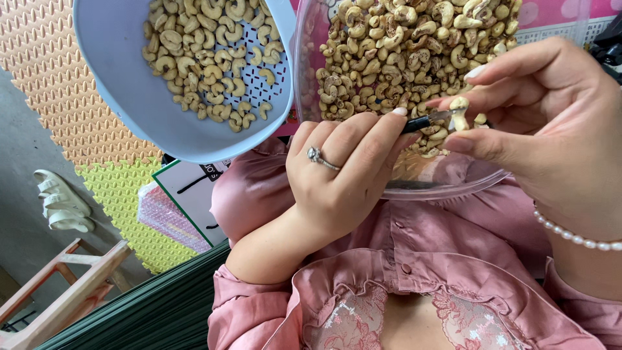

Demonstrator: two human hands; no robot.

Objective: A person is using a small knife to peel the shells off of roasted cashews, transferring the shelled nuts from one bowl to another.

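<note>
Nearest, at six o'clock, just a pink blouse (414,285) under the wrists. Up from there, near centre, seeing the left hand (337,175) closed tight around a small dark-handled knife (424,121), forefinger laid along the handle, blade pointing toward three o'clock. Meeting it from three o'clock, the right hand (551,129), thumb and forefinger pinched shut on a single cashew (459,111), remaining fingers loosely spread above; blade tip touching the nut right beside the thumb. Likely trouble here: slipping off the curved, smooth kernel and nicking that thumb, since steel and skin sit almost together; pressing too hard and snapping the nut in half; or losing the pinch and dropping it. Just behind, toward one o'clock, a clear bowl (447,191) heaped with skin-flecked cashews (402,52), resting tilted on the lap, so possibly sliding or spilling with a knee shift. At eleven o'clock, touching it, a pale blue colander (129,84) of cleaner kernels (207,58), equally easy to tip. Farthest, at nine and eight o'clock, foam floor tiles (58,84), a white sandal (61,201), and a wooden stool (71,285).
</note>
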